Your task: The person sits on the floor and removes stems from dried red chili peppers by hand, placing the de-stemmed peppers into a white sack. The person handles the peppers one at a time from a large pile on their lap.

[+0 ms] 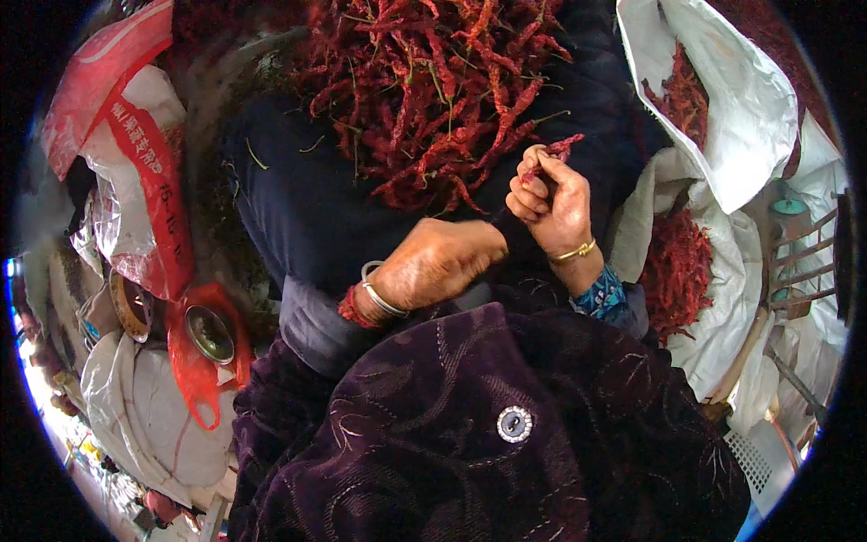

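A heap of dried red chili peppers lies over my lap, many with thin stems. My right hand, wearing a gold-coloured bracelet, is raised at the heap's lower right edge and pinches a dried red chili pepper between thumb and fingers. My left hand, with a silver-coloured bangle and a red band at the wrist, is just below the heap, back upward and fingers curled. Its fingertips are turned away, so whether it holds anything is hidden. The two hands are apart.
At the right, a white woven sack and a pale sack below it contain more chilies, beside a metal rack. On the left are a red and clear plastic bag, a red carrier bag with a round metal-rimmed object, and pale sacking.
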### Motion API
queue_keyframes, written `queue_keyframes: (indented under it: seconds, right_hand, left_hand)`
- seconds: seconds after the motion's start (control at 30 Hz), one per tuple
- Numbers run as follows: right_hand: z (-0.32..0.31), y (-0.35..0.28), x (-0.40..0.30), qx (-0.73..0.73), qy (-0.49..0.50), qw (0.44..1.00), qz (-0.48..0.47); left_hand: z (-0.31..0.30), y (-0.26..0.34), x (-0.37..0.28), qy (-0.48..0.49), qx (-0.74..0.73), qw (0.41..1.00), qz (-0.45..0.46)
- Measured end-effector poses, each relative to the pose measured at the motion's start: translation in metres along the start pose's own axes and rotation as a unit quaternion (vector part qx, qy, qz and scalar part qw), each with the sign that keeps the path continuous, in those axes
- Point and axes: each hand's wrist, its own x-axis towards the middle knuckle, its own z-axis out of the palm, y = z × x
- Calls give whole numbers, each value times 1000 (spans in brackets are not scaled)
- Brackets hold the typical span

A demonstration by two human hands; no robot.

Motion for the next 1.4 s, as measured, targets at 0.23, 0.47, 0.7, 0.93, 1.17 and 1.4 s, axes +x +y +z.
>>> queue_keyframes:
  seconds: [0.23, 0.47, 0.7, 0.93, 1.17, 1.4]
  right_hand:
    - [-12, 2, 5, 66, -20, 997, 42]
    - [9, 1, 4, -8, -70, 998, -2]
    - [41, -3, -7, -562, -93, 779, -263]
    - [57, -3, 5, -679, -206, 626, -324]
    - [59, -5, -12, -254, -48, 966, -25]
    - [39, 0, -14, -207, -12, 978, -4]
  left_hand:
    - [-105, -4, -20, 372, 489, 785, -72]
    - [-69, -42, 5, 319, 398, 848, -144]
    - [-49, -16, 8, 266, 275, 914, -131]
    - [-36, 31, 4, 206, -39, 969, -131]
    - [-25, 17, 6, 214, -107, 955, -174]
    - [-5, 0, -1, 175, 52, 981, -67]
